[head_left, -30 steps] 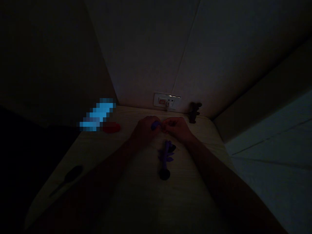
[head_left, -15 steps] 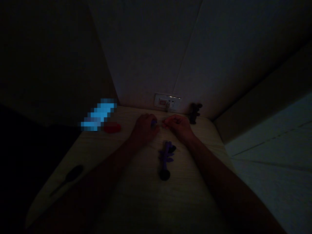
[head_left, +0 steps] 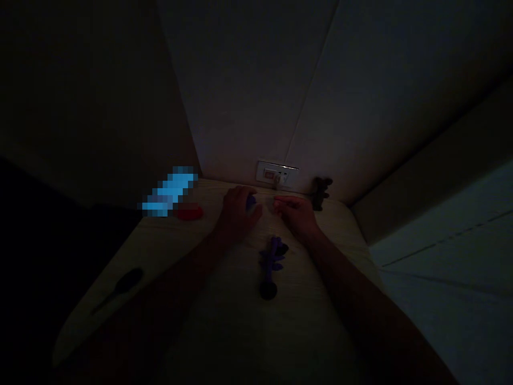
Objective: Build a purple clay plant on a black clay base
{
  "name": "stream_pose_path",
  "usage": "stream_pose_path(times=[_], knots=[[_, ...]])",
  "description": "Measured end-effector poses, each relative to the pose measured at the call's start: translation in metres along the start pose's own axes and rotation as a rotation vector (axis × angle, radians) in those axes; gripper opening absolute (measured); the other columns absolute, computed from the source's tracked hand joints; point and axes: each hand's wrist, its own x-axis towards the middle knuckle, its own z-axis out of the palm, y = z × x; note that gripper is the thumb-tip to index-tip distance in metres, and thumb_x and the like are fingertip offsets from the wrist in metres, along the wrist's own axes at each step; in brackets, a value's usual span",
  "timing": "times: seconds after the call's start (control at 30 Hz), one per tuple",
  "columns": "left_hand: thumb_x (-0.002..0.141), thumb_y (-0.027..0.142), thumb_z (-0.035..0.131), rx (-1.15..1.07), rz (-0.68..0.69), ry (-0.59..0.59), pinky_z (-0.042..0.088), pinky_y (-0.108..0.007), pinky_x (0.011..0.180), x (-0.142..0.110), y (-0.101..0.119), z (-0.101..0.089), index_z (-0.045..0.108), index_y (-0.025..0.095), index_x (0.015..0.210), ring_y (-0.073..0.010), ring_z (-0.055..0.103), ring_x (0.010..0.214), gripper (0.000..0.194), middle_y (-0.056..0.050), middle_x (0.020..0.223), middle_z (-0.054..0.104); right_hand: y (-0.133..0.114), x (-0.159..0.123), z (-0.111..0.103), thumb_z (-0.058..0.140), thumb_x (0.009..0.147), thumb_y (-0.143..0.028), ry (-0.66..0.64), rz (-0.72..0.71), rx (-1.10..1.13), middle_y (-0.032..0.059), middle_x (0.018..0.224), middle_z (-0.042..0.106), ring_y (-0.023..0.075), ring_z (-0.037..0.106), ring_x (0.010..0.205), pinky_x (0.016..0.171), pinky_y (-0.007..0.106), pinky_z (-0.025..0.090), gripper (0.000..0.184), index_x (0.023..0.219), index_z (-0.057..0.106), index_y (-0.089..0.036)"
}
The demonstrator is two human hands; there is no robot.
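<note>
At the back of the table, my left hand [head_left: 237,209] curls around a small blue-purple thing [head_left: 250,201], whose kind the dark hides. Its thumb and fingertips stand apart, facing right. Across a small gap, my right hand [head_left: 296,213] is closed, thumb against the fingers; whatever it pinches is too small and dim to make out. Between my forearms lies a purple stem-shaped toy [head_left: 269,264] with side leaves and a dark round end.
A dark figure-like piece [head_left: 320,193] stands at the back right. Left are a red oval object [head_left: 189,212], a blurred-out bright blue shape [head_left: 170,192] and a dark hairbrush-shaped item [head_left: 129,280]. A socket panel [head_left: 276,172] holds a plug on the wall above the table [head_left: 236,321].
My left thumb has moved farther from its fingers, showing more of the blue-purple thing. My right fingers have drawn slightly right, widening the gap between the hands. The view has shifted a little.
</note>
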Motion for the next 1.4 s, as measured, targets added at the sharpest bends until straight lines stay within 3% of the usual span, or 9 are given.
stream_pose_path(times=[0.13, 0.3, 0.47, 0.53, 0.63, 0.87, 1.03, 1.27, 1.4], knots=[[0.087, 0.025, 0.063, -0.007, -0.003, 0.067, 0.047, -0.048, 0.107, 0.000, 0.003, -0.001, 0.061, 0.018, 0.112, -0.0300, 0.061, 0.114, 0.026, -0.013, 0.117, 0.068, 0.002, 0.002, 0.001, 0.091, 0.069, -0.052, -0.045, -0.023, -0.024, 0.0040, 0.071, 0.078, 0.0178, 0.069, 0.059, 0.064, 0.032, 0.058, 0.038, 0.084, 0.080, -0.018], [0.089, 0.026, 0.060, 0.018, -0.001, 0.140, 0.047, -0.047, 0.106, 0.002, 0.007, -0.005, 0.062, 0.021, 0.109, -0.0296, 0.061, 0.113, 0.021, -0.011, 0.113, 0.068, 0.002, 0.003, 0.005, 0.088, 0.067, -0.067, -0.065, 0.009, 0.054, 0.0062, 0.072, 0.079, 0.0204, 0.074, 0.059, 0.067, 0.037, 0.064, 0.053, 0.087, 0.075, -0.019], [0.094, 0.027, 0.054, 0.005, 0.265, 0.200, 0.048, -0.045, 0.100, 0.006, 0.020, -0.008, 0.062, 0.022, 0.100, -0.0276, 0.062, 0.104, 0.012, -0.009, 0.100, 0.070, -0.002, 0.001, 0.008, 0.093, 0.057, -0.064, -0.038, 0.022, 0.079, 0.0030, 0.062, 0.076, 0.0203, 0.072, 0.052, 0.058, 0.034, 0.063, 0.053, 0.076, 0.069, -0.021], [0.095, 0.027, 0.052, -0.022, 0.309, 0.195, 0.049, -0.043, 0.096, 0.009, 0.027, -0.005, 0.062, 0.022, 0.096, -0.0262, 0.063, 0.098, 0.011, -0.009, 0.095, 0.070, -0.004, -0.001, 0.008, 0.094, 0.058, -0.060, -0.037, 0.023, 0.067, 0.0020, 0.058, 0.074, 0.0194, 0.069, 0.048, 0.052, 0.032, 0.060, 0.048, 0.073, 0.070, -0.021], [0.095, 0.027, 0.049, -0.074, 0.241, 0.177, 0.052, -0.039, 0.087, 0.011, 0.033, 0.004, 0.061, 0.022, 0.093, -0.0238, 0.064, 0.092, 0.014, -0.008, 0.091, 0.070, -0.006, -0.003, 0.007, 0.094, 0.061, -0.055, -0.043, 0.021, 0.052, 0.0023, 0.059, 0.074, 0.0186, 0.067, 0.049, 0.052, 0.031, 0.059, 0.041, 0.073, 0.076, -0.020], [0.095, 0.031, 0.052, -0.223, 0.132, 0.018, 0.047, -0.028, 0.063, 0.003, 0.030, 0.010, 0.064, 0.021, 0.086, -0.0139, 0.057, 0.059, 0.018, 0.000, 0.068, 0.065, -0.003, -0.001, 0.002, 0.095, 0.059, -0.041, -0.054, 0.011, 0.088, 0.0027, 0.082, 0.083, 0.0198, 0.075, 0.076, 0.078, 0.033, 0.062, 0.034, 0.084, 0.082, -0.022], [0.094, 0.034, 0.055, -0.309, 0.034, 0.004, 0.042, -0.026, 0.056, 0.005, 0.030, 0.010, 0.064, 0.021, 0.080, -0.0119, 0.050, 0.050, 0.021, 0.005, 0.055, 0.053, -0.003, -0.003, 0.001, 0.096, 0.060, -0.038, -0.039, 0.036, 0.069, 0.0031, 0.080, 0.082, 0.0203, 0.075, 0.073, 0.075, 0.033, 0.063, 0.035, 0.088, 0.082, -0.023], [0.092, 0.032, 0.058, -0.355, 0.038, -0.033, 0.041, -0.025, 0.056, 0.008, 0.028, 0.014, 0.064, 0.021, 0.080, -0.0108, 0.048, 0.048, 0.018, 0.006, 0.053, 0.056, -0.005, -0.006, 0.003, 0.088, 0.072, -0.056, -0.036, -0.014, -0.011, 0.0041, 0.065, 0.076, 0.0194, 0.067, 0.056, 0.058, 0.034, 0.058, 0.037, 0.074, 0.077, -0.021], [0.093, 0.031, 0.058, -0.349, 0.002, -0.057, 0.041, -0.025, 0.057, 0.010, 0.026, 0.015, 0.065, 0.020, 0.080, -0.0119, 0.053, 0.053, 0.018, 0.004, 0.058, 0.060, -0.004, -0.006, 0.001, 0.095, 0.065, -0.045, -0.044, -0.020, 0.020, 0.0039, 0.075, 0.080, 0.0187, 0.070, 0.065, 0.068, 0.032, 0.057, 0.033, 0.083, 0.080, -0.021]])
